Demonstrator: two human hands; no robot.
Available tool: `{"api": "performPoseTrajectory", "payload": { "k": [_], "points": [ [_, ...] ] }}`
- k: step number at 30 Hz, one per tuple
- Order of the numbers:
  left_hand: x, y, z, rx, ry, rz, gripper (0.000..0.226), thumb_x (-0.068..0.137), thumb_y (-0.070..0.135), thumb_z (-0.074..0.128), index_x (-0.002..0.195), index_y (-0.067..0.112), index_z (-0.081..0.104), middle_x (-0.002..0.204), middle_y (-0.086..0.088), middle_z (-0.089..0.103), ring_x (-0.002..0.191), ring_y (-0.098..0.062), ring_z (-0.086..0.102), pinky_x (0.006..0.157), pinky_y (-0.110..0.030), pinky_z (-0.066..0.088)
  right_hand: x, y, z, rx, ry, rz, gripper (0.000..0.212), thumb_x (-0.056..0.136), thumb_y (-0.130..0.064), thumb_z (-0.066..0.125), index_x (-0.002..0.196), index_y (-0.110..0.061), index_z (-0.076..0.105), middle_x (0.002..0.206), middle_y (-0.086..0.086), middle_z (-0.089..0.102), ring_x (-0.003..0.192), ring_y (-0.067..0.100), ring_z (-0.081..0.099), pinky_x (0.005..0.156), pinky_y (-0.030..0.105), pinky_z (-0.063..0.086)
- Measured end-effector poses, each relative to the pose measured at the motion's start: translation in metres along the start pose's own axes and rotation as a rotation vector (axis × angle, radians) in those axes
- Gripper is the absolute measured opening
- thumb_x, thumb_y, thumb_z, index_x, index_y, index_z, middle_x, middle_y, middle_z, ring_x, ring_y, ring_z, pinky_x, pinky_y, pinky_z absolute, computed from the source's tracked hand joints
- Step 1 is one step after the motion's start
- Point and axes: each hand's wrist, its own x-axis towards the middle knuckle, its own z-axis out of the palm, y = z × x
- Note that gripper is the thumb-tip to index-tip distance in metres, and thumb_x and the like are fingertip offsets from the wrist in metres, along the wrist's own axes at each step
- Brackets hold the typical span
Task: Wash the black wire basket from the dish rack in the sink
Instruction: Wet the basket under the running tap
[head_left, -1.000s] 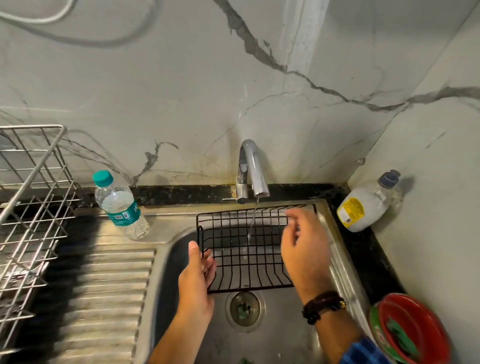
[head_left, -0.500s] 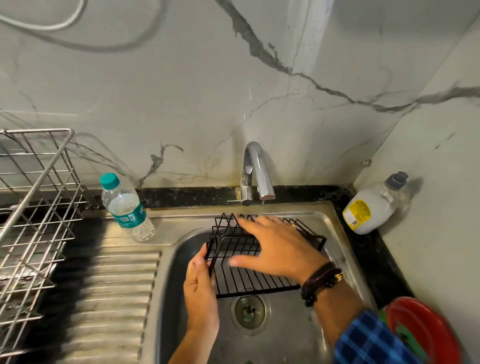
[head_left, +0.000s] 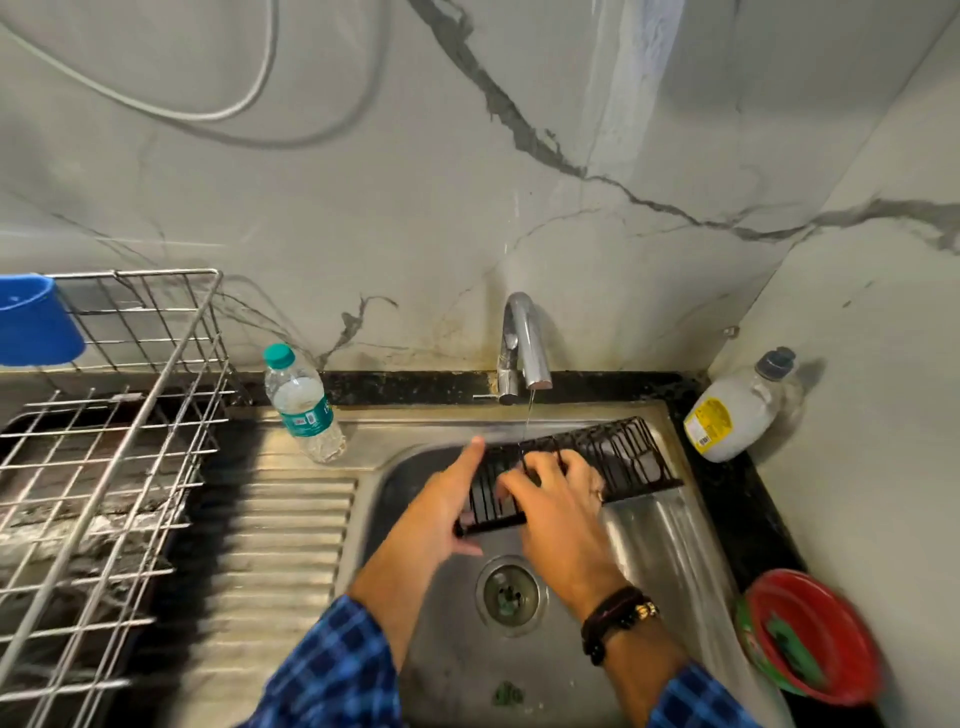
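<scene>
One black wire basket (head_left: 621, 456), tilted, blurred

The basket (head_left: 618, 457) lies in the sink (head_left: 675, 530) at its back edge, below the faucet (head_left: 522, 343) and behind the drain (head_left: 511, 595), and both hands, left (head_left: 441, 509) and right (head_left: 556, 504), hold its left part. Left of the sink stand a bottle (head_left: 304, 405) and, further left, the dish rack (head_left: 104, 467) on the table. To the right, a soap bottle (head_left: 737, 415) lies in the back corner, with a bowl (head_left: 810, 639) in front of it.
</scene>
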Motion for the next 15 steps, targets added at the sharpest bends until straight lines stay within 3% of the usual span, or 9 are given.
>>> {"api": "performPoseTrajectory", "payload": {
  "k": [3, 6, 8, 9, 10, 12, 13, 15],
  "points": [
    [-0.002, -0.003, 0.002, -0.155, 0.011, 0.052, 0.091, 0.053, 0.075, 0.079, 0.119, 0.013, 0.067, 0.107, -0.018, 0.075, 0.098, -0.035, 0.073, 0.082, -0.056, 0.058, -0.011, 0.003, 0.003, 0.102, -0.052, 0.001, 0.067, 0.083, -0.024, 0.07, 0.137, -0.039, 0.034, 0.142, -0.008, 0.037, 0.136, 0.029, 0.024, 0.112, 0.047, 0.029],
    [-0.001, -0.003, 0.003, -0.175, 0.019, 0.205, 0.087, 0.06, 0.08, 0.075, 0.115, 0.013, 0.069, 0.102, -0.007, 0.077, 0.094, -0.024, 0.074, 0.082, -0.048, 0.06, -0.022, 0.014, -0.003, 0.316, -0.002, 0.042, 0.071, 0.084, -0.054, 0.066, 0.144, -0.037, 0.032, 0.148, -0.009, 0.024, 0.136, 0.016, 0.023, 0.114, 0.039, 0.028],
    [0.001, -0.004, 0.005, -0.166, 0.133, 0.286, 0.087, 0.061, 0.09, 0.062, 0.106, 0.016, 0.067, 0.1, 0.0, 0.073, 0.091, -0.017, 0.07, 0.08, -0.04, 0.058, -0.028, 0.016, -0.008, 0.582, 0.13, 0.137, 0.065, 0.088, -0.05, 0.065, 0.144, -0.033, 0.036, 0.146, -0.009, 0.019, 0.13, 0.007, 0.032, 0.109, 0.029, 0.034],
    [0.004, -0.005, 0.007, -0.144, 0.185, 0.329, 0.086, 0.061, 0.093, 0.058, 0.104, 0.018, 0.066, 0.108, 0.0, 0.072, 0.096, -0.017, 0.068, 0.088, -0.04, 0.055, -0.029, 0.014, -0.01, 0.678, 0.194, 0.202, 0.062, 0.09, -0.046, 0.063, 0.144, -0.03, 0.038, 0.146, -0.008, 0.019, 0.126, 0.004, 0.036, 0.108, 0.027, 0.036],
    [0.003, -0.005, 0.01, -0.116, 0.222, 0.386, 0.077, 0.067, 0.089, 0.057, 0.1, 0.021, 0.065, 0.113, 0.001, 0.07, 0.101, -0.015, 0.066, 0.095, -0.04, 0.052, -0.028, 0.012, -0.01, 0.673, 0.25, 0.271, 0.057, 0.093, -0.045, 0.059, 0.144, -0.027, 0.041, 0.148, -0.005, 0.021, 0.126, 0.005, 0.037, 0.107, 0.029, 0.038],
    [0.0, -0.006, 0.016, -0.094, 0.257, 0.5, 0.046, 0.087, 0.067, 0.058, 0.096, 0.021, 0.062, 0.108, 0.002, 0.067, 0.096, -0.01, 0.061, 0.089, -0.029, 0.048, -0.022, 0.011, -0.008, 0.345, 0.348, 0.386, 0.049, 0.095, -0.048, 0.052, 0.138, -0.025, 0.049, 0.151, 0.001, 0.03, 0.131, 0.018, 0.035, 0.108, 0.046, 0.039],
    [0.0, -0.006, 0.019, -0.081, 0.268, 0.549, 0.039, 0.093, 0.057, 0.057, 0.097, 0.018, 0.062, 0.104, 0.002, 0.065, 0.091, -0.009, 0.06, 0.083, -0.024, 0.046, -0.017, 0.011, -0.008, 0.18, 0.355, 0.408, 0.047, 0.096, -0.049, 0.048, 0.137, -0.027, 0.051, 0.153, 0.0, 0.034, 0.135, 0.024, 0.033, 0.109, 0.054, 0.035],
    [0.001, -0.005, 0.021, -0.088, 0.276, 0.603, 0.03, 0.097, 0.05, 0.055, 0.096, 0.021, 0.065, 0.105, 0.004, 0.064, 0.091, -0.006, 0.06, 0.079, -0.019, 0.042, -0.005, 0.013, -0.008, 0.14, 0.248, 0.361, 0.046, 0.099, -0.048, 0.037, 0.142, -0.032, 0.047, 0.156, -0.006, 0.035, 0.145, 0.021, 0.023, 0.116, 0.061, 0.017]
  ]
}}
